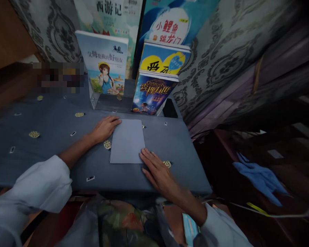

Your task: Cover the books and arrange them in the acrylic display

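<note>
A plain grey sheet of paper (127,140) lies flat on the dark blue tablecloth (54,123). My left hand (105,128) rests at the sheet's upper left corner, fingers stretched out and touching its edge. My right hand (158,171) lies flat at the sheet's lower right corner, fingers extended, fingertips on its edge. Neither hand holds anything.
Behind the sheet stand children's books in a clear holder: a light blue one (104,63), a yellow-and-blue one (164,58) and a dark blue one (151,92). A patterned wall rises behind them. A blue cloth (260,178) lies on dark furniture at the right.
</note>
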A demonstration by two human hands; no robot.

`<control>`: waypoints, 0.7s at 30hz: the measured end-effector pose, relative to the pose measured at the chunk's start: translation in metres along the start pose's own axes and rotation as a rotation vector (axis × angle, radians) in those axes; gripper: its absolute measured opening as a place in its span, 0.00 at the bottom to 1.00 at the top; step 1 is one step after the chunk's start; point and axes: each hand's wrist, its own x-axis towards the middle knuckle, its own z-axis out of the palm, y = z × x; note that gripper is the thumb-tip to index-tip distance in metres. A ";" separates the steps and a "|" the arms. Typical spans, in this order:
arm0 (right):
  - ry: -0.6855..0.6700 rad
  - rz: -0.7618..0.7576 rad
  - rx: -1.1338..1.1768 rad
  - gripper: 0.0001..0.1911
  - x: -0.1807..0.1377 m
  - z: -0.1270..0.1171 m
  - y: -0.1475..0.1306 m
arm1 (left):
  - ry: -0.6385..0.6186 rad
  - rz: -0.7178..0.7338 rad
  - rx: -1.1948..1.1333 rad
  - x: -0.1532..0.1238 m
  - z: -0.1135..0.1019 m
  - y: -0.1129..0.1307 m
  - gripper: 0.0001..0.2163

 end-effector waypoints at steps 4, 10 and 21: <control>0.029 -0.023 -0.017 0.33 -0.002 -0.001 -0.003 | -0.033 0.025 0.025 -0.021 -0.003 0.008 0.20; 0.032 -0.069 -0.037 0.29 -0.025 -0.006 -0.017 | -0.022 0.100 0.006 -0.057 -0.014 0.033 0.23; 0.239 -0.130 0.113 0.24 -0.043 -0.014 -0.046 | -0.066 0.195 0.029 -0.092 -0.033 0.078 0.24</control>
